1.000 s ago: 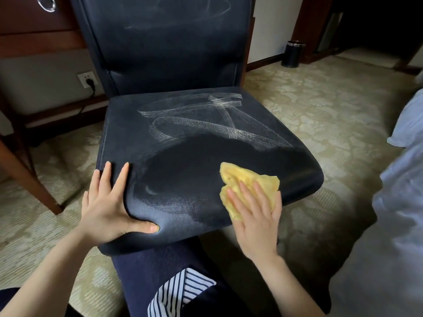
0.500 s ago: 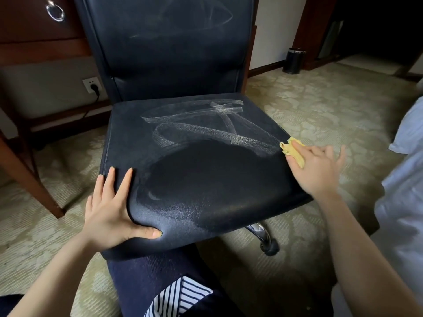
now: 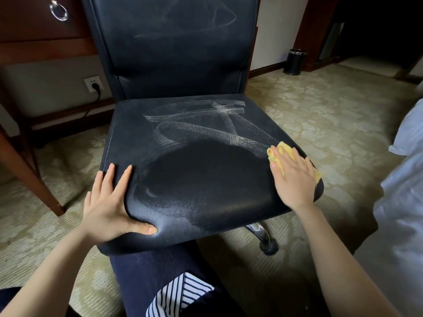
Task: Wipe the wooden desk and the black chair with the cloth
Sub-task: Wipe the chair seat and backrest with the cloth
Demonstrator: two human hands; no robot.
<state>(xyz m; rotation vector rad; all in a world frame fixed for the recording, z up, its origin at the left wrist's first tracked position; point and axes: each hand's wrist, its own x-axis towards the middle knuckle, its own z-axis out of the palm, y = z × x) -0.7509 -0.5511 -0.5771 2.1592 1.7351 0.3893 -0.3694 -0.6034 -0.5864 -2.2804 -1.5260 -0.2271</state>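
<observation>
at the right edge of the black chair point(image 3: 174, 65) seat your right hand point(image 3: 294, 177) lies flat, fingers straight, pressing the yellow cloth point(image 3: 283, 148) down; sweep in overlapping passes across the pale streaks point(image 3: 206, 131) toward the back, while your left hand point(image 3: 109, 202), fingers spread flat and thumb on the front lip, braces the seat; the front patch point(image 3: 206, 179) looks darker, likely damp and clean

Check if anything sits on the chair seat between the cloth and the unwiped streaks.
Nothing visible does. The right hand presses the yellow cloth flat at the right edge of the seat. The pale streaks lie just behind and left, across bare leather. The left hand rests on the front-left corner, off that path.
</observation>
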